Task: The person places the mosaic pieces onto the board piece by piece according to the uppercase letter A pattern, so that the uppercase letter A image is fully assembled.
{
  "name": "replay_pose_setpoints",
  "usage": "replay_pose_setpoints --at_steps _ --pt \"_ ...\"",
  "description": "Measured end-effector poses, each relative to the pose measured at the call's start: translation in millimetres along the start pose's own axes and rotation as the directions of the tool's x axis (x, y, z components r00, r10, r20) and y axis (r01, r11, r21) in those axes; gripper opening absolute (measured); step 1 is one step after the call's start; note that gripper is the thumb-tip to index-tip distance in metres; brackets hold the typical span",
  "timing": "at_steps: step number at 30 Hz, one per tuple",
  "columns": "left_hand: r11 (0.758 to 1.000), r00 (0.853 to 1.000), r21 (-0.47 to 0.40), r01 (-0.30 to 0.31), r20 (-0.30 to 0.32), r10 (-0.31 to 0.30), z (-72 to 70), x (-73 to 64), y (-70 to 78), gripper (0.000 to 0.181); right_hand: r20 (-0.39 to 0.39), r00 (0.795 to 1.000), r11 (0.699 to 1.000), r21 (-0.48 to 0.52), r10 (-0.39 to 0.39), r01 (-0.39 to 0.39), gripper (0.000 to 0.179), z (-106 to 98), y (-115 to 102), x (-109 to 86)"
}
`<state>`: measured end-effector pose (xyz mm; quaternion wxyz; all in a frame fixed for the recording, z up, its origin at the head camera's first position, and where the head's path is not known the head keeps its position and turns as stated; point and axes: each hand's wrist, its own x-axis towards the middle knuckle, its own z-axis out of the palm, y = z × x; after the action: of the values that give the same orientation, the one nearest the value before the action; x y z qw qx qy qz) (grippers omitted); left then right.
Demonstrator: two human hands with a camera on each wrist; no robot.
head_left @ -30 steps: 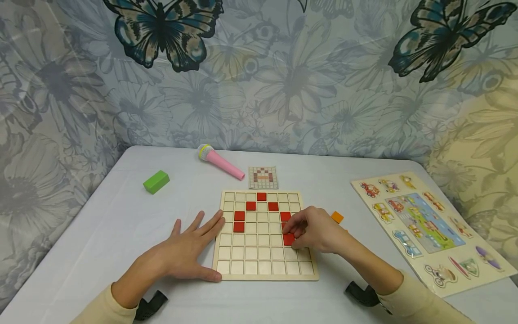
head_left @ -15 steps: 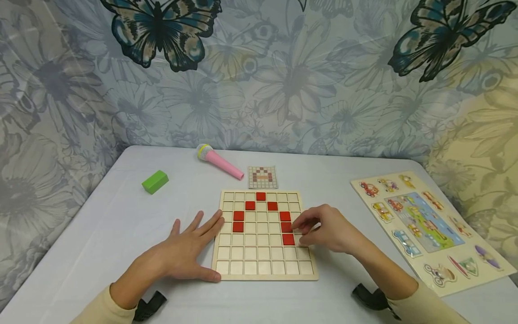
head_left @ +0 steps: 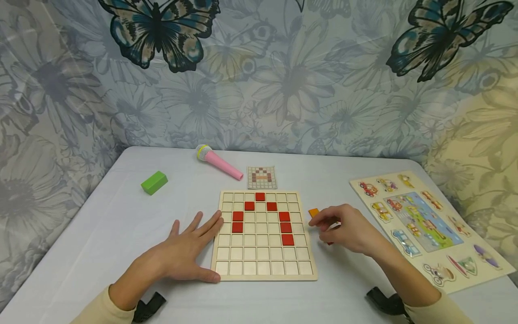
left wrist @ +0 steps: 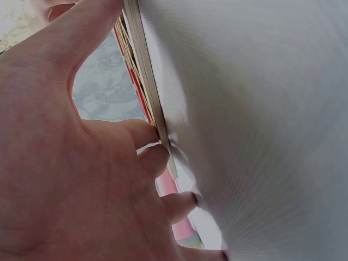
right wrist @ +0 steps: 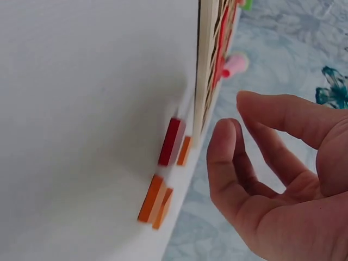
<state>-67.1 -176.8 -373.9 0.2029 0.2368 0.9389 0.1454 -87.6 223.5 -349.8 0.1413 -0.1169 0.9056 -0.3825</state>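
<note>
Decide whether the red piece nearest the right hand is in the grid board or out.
Out: in the right wrist view, the red piece lies on the white tabletop, beside and apart from the grid board.

No legible text, no readable labels, brands, numbers or signs

Eight red tiles [head_left: 288, 240] on one board [head_left: 250, 254], with two hands [head_left: 186, 251]
On the counter [head_left: 190, 193], right of the board: one loose red tile [right wrist: 171, 142], three orange tiles [right wrist: 149, 200]. Far left, one green block [head_left: 154, 182]; far middle, one microphone [head_left: 221, 164] and one card [head_left: 261, 177]; right, one picture puzzle [head_left: 465, 280]. Two large butterflies [head_left: 158, 31] behind.
</note>
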Motion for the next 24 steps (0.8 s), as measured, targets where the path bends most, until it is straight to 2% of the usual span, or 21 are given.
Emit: replay_pose_setpoints --at_steps 10,24 --pt "1.0 1.0 0.008 -0.006 -0.009 0.006 2.0 0.2 0.2 0.128 -0.024 1.0 0.996 -0.094 0.003 -0.005 0.027 -6.0 14.5 -10.4" --pt "1.0 1.0 0.014 -0.014 -0.013 0.014 1.3 -0.4 -0.4 0.128 -0.039 0.998 0.987 -0.152 0.045 -0.05 0.036 -6.3 24.7 -13.4"
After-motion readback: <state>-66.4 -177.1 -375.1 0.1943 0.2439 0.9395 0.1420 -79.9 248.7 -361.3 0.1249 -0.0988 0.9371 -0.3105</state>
